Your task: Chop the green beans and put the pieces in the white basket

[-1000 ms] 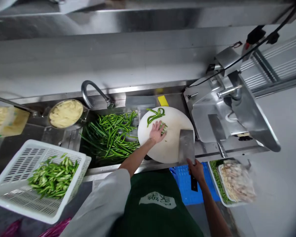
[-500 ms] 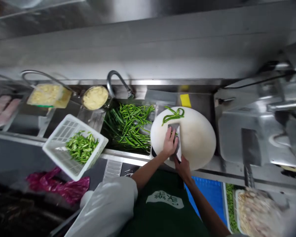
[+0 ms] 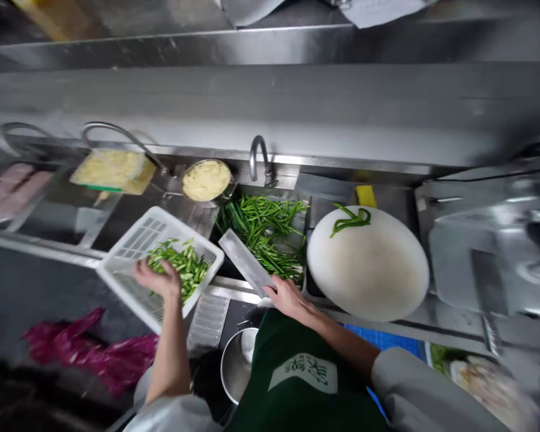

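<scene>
Down at the left side of the steel tabletop point(image 3: 126, 210), our left hand point(image 3: 158, 279) sits inside a white plastic basket with slots point(image 3: 139, 237). It rests on top of a heap of short cut green pieces point(image 3: 186, 267). The fingers point(image 3: 146, 267) are bent a little over the heap, but we cannot tell if they hold any pieces. Our right hand point(image 3: 288, 297) is near the front edge of the tabletop, with its fingers wrapped tight around the handle of a wide flat steel cleaver point(image 3: 245, 261). The cleaver blade points up and left, and its tip is just beside the basket's right corner. Behind the blade, a sink is full of long green beans point(image 3: 263, 231) under a bent steel tap point(image 3: 258, 157). To the right lies a big round white cutting board point(image 3: 369, 270) with a few curly green beans point(image 3: 351, 219) at its far edge. A round metal bowl of pale yellow food point(image 3: 206, 179) stands left of the tap. A purple-red bag point(image 3: 94, 354) lies low on the left.
</scene>
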`<action>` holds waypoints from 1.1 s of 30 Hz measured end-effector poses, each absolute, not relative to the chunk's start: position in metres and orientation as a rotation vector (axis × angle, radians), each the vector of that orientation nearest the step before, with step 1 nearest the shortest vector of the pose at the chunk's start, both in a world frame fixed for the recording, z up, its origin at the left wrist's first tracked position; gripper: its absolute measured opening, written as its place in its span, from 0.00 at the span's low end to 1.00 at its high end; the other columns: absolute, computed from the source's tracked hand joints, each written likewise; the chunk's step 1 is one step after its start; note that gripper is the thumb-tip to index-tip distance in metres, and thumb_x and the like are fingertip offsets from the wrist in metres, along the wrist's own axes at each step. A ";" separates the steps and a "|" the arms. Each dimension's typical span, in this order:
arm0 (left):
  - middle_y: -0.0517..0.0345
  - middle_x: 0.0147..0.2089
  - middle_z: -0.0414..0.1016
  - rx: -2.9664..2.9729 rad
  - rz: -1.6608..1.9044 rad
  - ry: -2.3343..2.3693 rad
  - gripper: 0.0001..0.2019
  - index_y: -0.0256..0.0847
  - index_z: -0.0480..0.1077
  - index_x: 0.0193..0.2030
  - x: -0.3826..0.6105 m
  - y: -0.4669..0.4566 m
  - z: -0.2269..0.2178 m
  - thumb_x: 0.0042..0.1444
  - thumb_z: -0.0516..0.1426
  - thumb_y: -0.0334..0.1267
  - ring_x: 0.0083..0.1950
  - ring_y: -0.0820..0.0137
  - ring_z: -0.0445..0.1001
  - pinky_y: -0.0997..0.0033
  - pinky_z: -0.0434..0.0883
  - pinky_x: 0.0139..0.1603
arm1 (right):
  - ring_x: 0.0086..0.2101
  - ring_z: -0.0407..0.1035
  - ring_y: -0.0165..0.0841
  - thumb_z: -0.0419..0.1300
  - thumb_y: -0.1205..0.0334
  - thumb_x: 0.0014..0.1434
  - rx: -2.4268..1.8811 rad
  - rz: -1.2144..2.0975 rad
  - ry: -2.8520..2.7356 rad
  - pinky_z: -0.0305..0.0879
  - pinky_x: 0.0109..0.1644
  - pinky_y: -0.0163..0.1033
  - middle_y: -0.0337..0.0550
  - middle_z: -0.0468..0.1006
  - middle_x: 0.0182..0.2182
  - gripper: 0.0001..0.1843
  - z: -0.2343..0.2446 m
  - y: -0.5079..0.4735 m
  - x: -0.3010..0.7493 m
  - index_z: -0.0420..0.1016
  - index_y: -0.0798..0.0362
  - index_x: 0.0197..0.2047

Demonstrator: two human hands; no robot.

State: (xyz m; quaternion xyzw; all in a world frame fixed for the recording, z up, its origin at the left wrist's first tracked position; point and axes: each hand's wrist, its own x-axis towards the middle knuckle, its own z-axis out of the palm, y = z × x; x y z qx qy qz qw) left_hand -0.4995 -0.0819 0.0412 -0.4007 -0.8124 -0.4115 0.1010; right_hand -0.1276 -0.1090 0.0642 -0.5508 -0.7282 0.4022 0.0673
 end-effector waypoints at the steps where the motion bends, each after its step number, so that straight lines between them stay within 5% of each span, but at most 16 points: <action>1: 0.38 0.59 0.68 -1.193 -1.234 -2.349 0.15 0.36 0.69 0.51 -0.502 -0.073 0.036 0.59 0.56 0.38 0.67 0.46 0.64 0.39 0.58 0.70 | 0.34 0.75 0.36 0.58 0.54 0.68 -1.773 1.173 -2.133 0.55 0.35 0.36 0.45 0.82 0.32 0.10 0.060 -0.115 -0.109 0.75 0.50 0.40; 5: 0.50 0.44 0.77 -1.629 -1.441 -2.332 0.11 0.38 0.73 0.46 -0.409 -0.021 0.010 0.63 0.53 0.39 0.50 0.59 0.75 0.52 0.71 0.59 | 0.29 0.74 0.37 0.57 0.59 0.65 -2.233 0.892 -1.835 0.55 0.33 0.37 0.45 0.80 0.27 0.08 0.052 -0.148 -0.012 0.74 0.51 0.36; 9: 0.51 0.40 0.79 -2.604 -1.637 -1.934 0.12 0.43 0.76 0.41 -0.228 0.026 -0.011 0.67 0.52 0.42 0.43 0.61 0.77 0.57 0.75 0.51 | 0.27 0.72 0.38 0.54 0.58 0.64 -2.477 0.602 -1.540 0.54 0.32 0.38 0.45 0.77 0.24 0.08 0.053 -0.189 0.075 0.72 0.50 0.35; 15: 0.46 0.42 0.80 -2.901 -1.694 -1.712 0.14 0.41 0.78 0.43 -0.042 0.085 -0.030 0.66 0.57 0.49 0.45 0.62 0.76 0.58 0.73 0.59 | 0.28 0.72 0.39 0.52 0.58 0.64 -2.609 0.455 -1.347 0.54 0.32 0.38 0.49 0.79 0.27 0.09 0.043 -0.231 0.157 0.71 0.51 0.36; 20: 0.50 0.43 0.80 -3.057 -1.432 -1.831 0.05 0.42 0.79 0.41 -0.007 0.069 -0.043 0.63 0.60 0.34 0.48 0.61 0.77 0.54 0.73 0.61 | 0.27 0.71 0.38 0.51 0.59 0.65 -2.638 0.645 -1.356 0.51 0.31 0.38 0.48 0.79 0.28 0.10 0.026 -0.241 0.213 0.72 0.53 0.41; 23: 0.49 0.46 0.81 -3.148 -1.234 -1.831 0.10 0.41 0.79 0.46 -0.005 0.021 -0.046 0.60 0.60 0.28 0.49 0.60 0.78 0.54 0.76 0.58 | 0.29 0.72 0.38 0.51 0.60 0.67 -2.576 0.814 -1.389 0.49 0.31 0.37 0.47 0.79 0.29 0.11 0.018 -0.241 0.242 0.71 0.54 0.46; 28: 0.49 0.44 0.82 -3.073 -0.949 -2.033 0.09 0.39 0.80 0.47 0.004 -0.012 -0.033 0.62 0.61 0.35 0.45 0.62 0.78 0.59 0.76 0.52 | 0.32 0.74 0.39 0.50 0.61 0.68 -2.476 0.917 -1.491 0.51 0.33 0.38 0.46 0.78 0.30 0.10 0.010 -0.232 0.277 0.70 0.53 0.48; 33: 0.52 0.34 0.80 -2.732 -0.729 -2.359 0.21 0.35 0.69 0.66 0.032 0.079 -0.021 0.71 0.50 0.38 0.36 0.64 0.78 0.65 0.73 0.45 | 0.34 0.74 0.39 0.50 0.61 0.69 -2.414 0.970 -1.533 0.54 0.35 0.37 0.47 0.79 0.31 0.11 0.004 -0.224 0.295 0.70 0.55 0.49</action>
